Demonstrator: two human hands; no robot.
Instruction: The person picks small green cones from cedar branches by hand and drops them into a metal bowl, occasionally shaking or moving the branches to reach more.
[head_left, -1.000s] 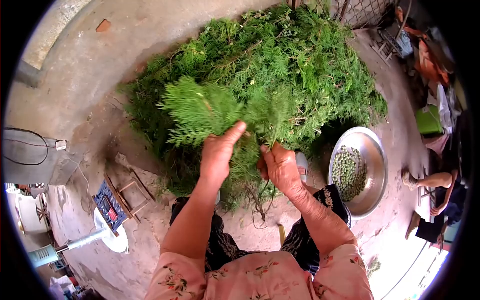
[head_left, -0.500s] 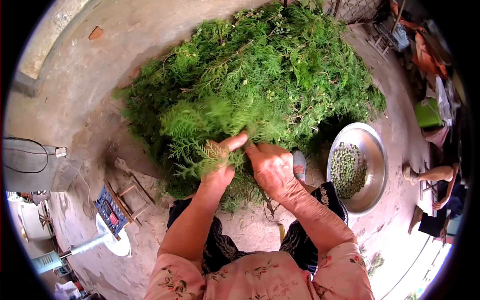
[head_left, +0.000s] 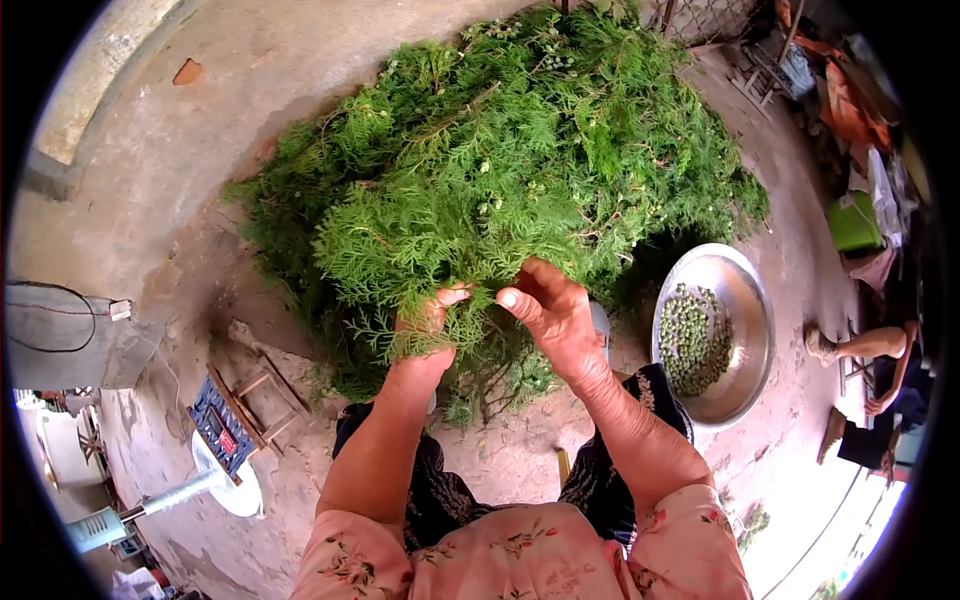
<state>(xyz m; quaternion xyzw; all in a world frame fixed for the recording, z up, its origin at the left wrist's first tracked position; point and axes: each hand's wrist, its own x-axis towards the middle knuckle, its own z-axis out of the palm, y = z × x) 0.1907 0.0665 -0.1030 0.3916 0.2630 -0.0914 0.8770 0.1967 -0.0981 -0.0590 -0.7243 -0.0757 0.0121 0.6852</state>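
A big heap of green leafy branches [head_left: 560, 150] lies on the floor in front of me. My left hand [head_left: 428, 325] is closed around a leafy sprig [head_left: 385, 240] at the heap's near side; fronds cover part of its fingers. Just right of it, my right hand [head_left: 555, 310] is raised with thumb and fingers apart, and nothing shows between them. To the right of the heap stands a metal basin [head_left: 745, 385] holding small round green cones [head_left: 692, 340].
A small wooden stool [head_left: 235, 405] and a fan [head_left: 190, 485] stand at left. On the right are a seated person's leg and arm [head_left: 875, 345], a green container [head_left: 853, 222] and piled clutter. A wall [head_left: 60, 325] juts in at the left edge.
My right hand has opened and moved slightly right, away from my left hand. The sprig, blurred by motion before, now looks sharp and spread out.
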